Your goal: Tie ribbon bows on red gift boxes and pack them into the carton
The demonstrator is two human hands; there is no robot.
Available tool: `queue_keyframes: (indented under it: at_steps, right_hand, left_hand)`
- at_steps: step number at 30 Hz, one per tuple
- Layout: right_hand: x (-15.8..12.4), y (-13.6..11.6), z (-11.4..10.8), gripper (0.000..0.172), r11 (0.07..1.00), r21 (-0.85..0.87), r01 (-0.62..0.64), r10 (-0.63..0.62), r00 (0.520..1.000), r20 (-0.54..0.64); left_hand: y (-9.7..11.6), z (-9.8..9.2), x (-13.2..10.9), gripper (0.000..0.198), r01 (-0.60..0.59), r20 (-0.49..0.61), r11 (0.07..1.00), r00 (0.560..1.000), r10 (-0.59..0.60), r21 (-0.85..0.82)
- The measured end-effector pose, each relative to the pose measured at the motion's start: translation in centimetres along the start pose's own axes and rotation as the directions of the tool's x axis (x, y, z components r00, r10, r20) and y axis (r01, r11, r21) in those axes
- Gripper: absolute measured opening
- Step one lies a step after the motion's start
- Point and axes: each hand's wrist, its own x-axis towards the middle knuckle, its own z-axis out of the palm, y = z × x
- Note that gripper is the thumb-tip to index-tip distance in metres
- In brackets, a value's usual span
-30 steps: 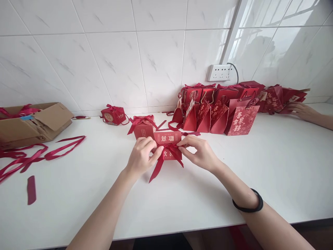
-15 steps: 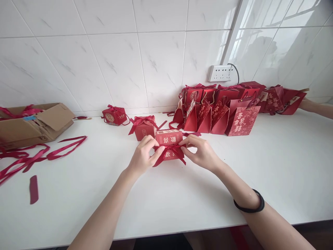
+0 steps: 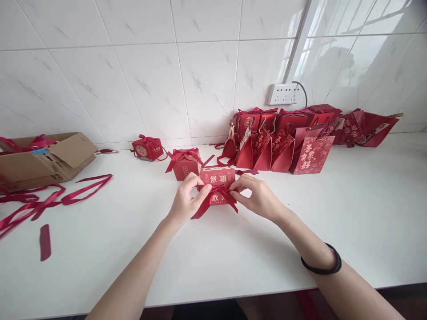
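A red gift box [image 3: 218, 176] with pale lettering lies on the white table in front of me. Across it runs a dark red ribbon [image 3: 220, 190] tied in a bow, its tails hanging over the near side. My left hand [image 3: 187, 198] pinches the bow's left loop between thumb and forefinger. On the other side my right hand [image 3: 255, 194] pinches the right loop the same way. Just behind and to the left, touching or nearly touching, stands a second red box [image 3: 185, 166] topped with a ribbon bow.
Several red gift bags [image 3: 282, 149] stand by the tiled wall at right. A small red hexagonal box [image 3: 147, 149] sits at back left. An open cardboard box [image 3: 46, 166], loose ribbons [image 3: 50, 200] and a dark red strip [image 3: 45, 242] lie at left. A power strip [image 3: 283, 94] is on the wall.
The left ribbon tail now reaches lower and farther left. Both hands keep their pinch on the bow. Another person's arm at the far right has gone out of view.
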Motion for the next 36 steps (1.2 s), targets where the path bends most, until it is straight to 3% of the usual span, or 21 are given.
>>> queue_keyframes:
  at_steps: [5, 9, 15, 27, 36]
  right_hand:
    - [0.06, -0.17, -0.34, 0.011, 0.999, -0.012, -0.036, 0.036, 0.998, 0.049]
    - [-0.01, -0.25, -0.50, 0.010, 1.000, -0.004, 0.010, -0.010, 0.996, 0.094]
    - [-0.18, -0.50, -0.42, 0.009, 0.990, -0.025, 0.137, -0.137, 0.991, 0.005]
    - [-0.17, -0.64, -0.47, 0.013, 0.990, -0.058, 0.128, -0.124, 0.990, 0.062]
    - [-0.09, -0.58, -0.48, 0.023, 0.998, -0.053, 0.044, -0.041, 0.998, 0.048]
  left_hand:
    - [0.10, 0.01, -0.02, 0.028, 0.021, 0.001, 1.000, 1.000, -0.021, -0.010]
    - [0.21, -0.12, 0.03, 0.028, 0.033, -0.018, 0.999, 0.999, -0.033, 0.004]
    - [0.42, -0.13, 0.09, 0.028, 0.062, -0.023, 0.998, 0.998, -0.062, -0.009]
    - [0.29, 0.18, -0.02, 0.029, 0.118, 0.006, 0.992, 0.993, -0.118, -0.054]
    - [0.36, 0.12, -0.02, 0.030, 0.048, 0.013, 0.997, 0.999, -0.047, -0.067]
